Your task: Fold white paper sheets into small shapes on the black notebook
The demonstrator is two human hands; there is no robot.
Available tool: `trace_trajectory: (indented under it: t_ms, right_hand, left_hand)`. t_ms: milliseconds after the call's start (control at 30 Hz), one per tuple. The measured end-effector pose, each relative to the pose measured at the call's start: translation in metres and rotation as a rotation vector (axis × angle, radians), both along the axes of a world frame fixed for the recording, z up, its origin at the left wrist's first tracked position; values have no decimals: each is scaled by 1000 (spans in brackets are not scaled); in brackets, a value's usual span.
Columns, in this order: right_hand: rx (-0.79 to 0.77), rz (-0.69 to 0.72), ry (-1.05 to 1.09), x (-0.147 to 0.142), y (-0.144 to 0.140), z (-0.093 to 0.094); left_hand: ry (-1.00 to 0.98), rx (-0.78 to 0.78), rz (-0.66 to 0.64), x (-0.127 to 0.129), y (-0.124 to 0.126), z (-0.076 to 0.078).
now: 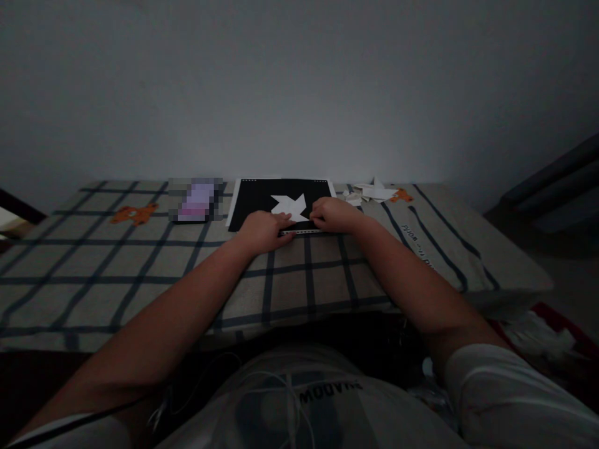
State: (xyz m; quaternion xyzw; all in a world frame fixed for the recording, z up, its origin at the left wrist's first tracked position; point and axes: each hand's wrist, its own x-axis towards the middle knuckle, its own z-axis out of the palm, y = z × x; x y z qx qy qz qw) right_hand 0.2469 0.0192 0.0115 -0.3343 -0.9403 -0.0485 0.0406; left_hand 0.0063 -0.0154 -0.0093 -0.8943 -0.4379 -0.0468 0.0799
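both forearms reach out over the checked tablecloth. left hand and right hand rest flat, fingers curled down on the near edge of the white folded paper lying on the black mat. whether either pinches it, cannot tell. folded paper pile far right.

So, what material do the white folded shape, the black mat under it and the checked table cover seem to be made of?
The white folded shape looks like thin matte paper: sharp creases and pointed flaps. The black mat seems a stiff, flat board or cutting mat with a dull finish and a white dotted edge; its exact material is unclear. The checked table cover appears to be woven cloth, soft and matte. Both hands, left hand and right hand, rest at the paper.
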Motion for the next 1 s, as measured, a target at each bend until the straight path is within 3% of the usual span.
trace_trajectory:
  t_ms: [333,567,1000]
  right_hand:
    - [126,29,61,-10,-5,-12]
    - [95,57,49,-13,-6,-17]
    - [66,-33,-2,-14,-9,-5]
  left_hand:
    - [-3,-17,-22,-2,1,0]
    - [-43,-20,-1,-2,-1,2]
    - [-42,-20,13,-1,-1,3]
